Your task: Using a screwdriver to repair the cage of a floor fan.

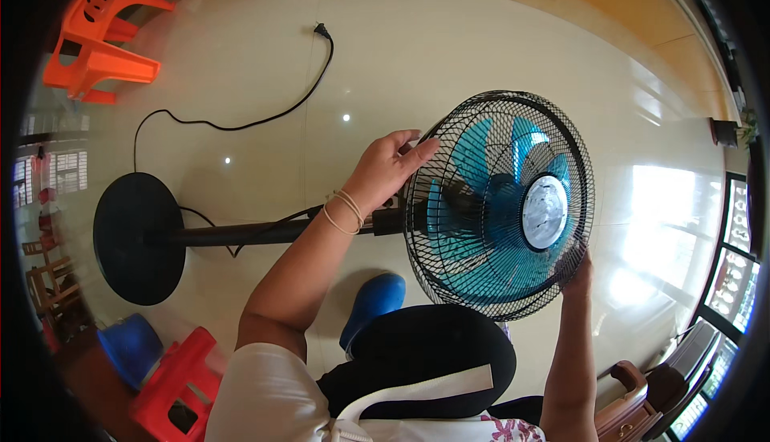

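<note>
The left hand [391,168] clamps the pedestal fan [497,209] by its left rim. At lower right, I cannot tell whether the right hand [581,272] grips.

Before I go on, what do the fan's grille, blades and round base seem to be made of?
Grille: probably metal wire with a black coating, judging by its thin, closely spaced strands.
Blades: likely plastic, smooth and glossy; they are blue, look somewhat see-through and catch bright highlights.
Round base: black and fairly matte, with little reflection; plastic or painted metal, I can't tell which.
</note>
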Demonstrator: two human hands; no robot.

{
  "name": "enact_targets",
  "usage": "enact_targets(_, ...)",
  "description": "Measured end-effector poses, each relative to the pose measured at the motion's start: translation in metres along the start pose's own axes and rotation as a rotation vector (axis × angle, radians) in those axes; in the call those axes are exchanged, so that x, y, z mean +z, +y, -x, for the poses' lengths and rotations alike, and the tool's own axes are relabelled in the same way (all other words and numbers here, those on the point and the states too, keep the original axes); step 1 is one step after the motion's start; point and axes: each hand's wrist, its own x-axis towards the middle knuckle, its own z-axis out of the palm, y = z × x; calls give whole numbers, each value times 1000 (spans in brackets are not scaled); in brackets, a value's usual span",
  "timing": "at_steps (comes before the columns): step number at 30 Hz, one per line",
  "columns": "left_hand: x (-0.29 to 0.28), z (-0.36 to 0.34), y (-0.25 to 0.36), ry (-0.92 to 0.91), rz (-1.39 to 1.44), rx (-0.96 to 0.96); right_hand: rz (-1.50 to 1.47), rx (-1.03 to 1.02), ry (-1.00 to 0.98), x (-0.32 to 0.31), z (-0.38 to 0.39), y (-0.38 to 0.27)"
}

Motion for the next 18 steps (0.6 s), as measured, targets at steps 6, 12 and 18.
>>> enact_targets(6, -10, -1, 30, -215, -38, -263, -111, 53, -109, -7, 2, 0)
enact_targets(12, 0, 5, 21, -35, -126, 15, -38, 24, 99, -9, 0, -1)
enact_targets(18, -4, 16, 29, -77, -76, 91, 3, 48, 151, -4, 2, -5)
